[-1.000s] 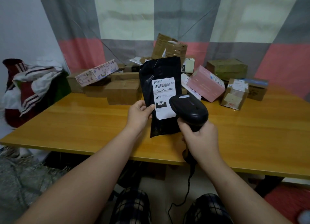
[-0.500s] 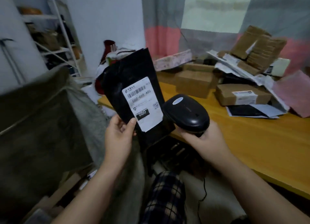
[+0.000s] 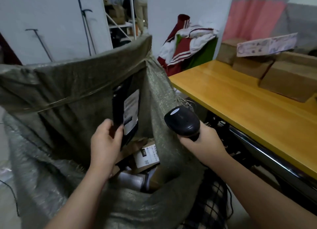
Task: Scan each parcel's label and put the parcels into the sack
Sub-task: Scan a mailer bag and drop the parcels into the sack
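One parcel (image 3: 126, 108) upright inside sack (image 3: 68, 78), scanner (image 3: 182, 123) at right rim

The sack (image 3: 82, 84) is standing left of the table (image 3: 240, 98), other parcels (image 3: 147, 157) are lying inside it, a parcel (image 3: 127, 108) is being held upright in its mouth, the scanner (image 3: 182, 123) is hovering by its right edge, and boxes (image 3: 289, 79) are sitting on the table.

The yellow wooden desk (image 3: 236, 98) carries plain brown cardboard boxes (image 3: 291, 78) set close together toward its far side; a long pale box with pastel prints (image 3: 267, 44) lies across their tops
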Available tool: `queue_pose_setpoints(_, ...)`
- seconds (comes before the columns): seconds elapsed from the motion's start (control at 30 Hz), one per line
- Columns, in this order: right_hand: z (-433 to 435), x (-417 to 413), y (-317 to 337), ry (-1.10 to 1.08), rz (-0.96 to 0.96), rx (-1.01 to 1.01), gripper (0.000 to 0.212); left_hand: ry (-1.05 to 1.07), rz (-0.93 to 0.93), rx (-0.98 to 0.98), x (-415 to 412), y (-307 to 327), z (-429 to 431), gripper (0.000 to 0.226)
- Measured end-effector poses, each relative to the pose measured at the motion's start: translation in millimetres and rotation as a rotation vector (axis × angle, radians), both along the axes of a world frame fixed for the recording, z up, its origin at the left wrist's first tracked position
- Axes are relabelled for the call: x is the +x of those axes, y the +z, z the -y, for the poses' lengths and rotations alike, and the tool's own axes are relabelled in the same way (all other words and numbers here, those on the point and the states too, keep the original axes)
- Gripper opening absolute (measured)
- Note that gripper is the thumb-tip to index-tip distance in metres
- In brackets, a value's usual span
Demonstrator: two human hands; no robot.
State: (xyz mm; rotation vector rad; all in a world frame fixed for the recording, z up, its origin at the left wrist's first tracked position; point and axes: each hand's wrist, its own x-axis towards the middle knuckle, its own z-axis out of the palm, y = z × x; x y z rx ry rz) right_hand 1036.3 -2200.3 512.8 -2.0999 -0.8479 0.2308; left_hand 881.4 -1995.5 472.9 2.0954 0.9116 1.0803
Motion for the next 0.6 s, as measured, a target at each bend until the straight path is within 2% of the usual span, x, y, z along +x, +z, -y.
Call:
queue_pose_setpoints(0.1,-10,5,-6,-0.021,0.008,-0.044,0.038,-0.064,-0.265,0.125,17,-10,-30,0.005)
queue_pose_setpoints(0.17,-13,9,-10,-0.038,0.014,-0.073,0.036,-0.114,-0.447,0.193,33,-23,-45,0.008)
queue_pose_setpoints(0.3,-15,16,-18,-0.063,0.036,-0.111,0.038,-0.171,-0.874,0.122,62,-51,-52,0.025)
queue_pose_setpoints(0.33,-15,17,-20,-0.073,0.039,-0.110,0.034,-0.178,-0.919,0.087,67,-55,-49,0.028)
queue_pose_setpoints(0.43,-13,22,-24,-0.111,0.034,-0.099,0.023,-0.212,-0.816,0.138,76,-57,-32,0.034)
queue_pose_setpoints(0.6,7,30,-20,-0.197,0.005,0.024,0.026,-0.308,-0.416,0.233,87,-23,10,0.028)
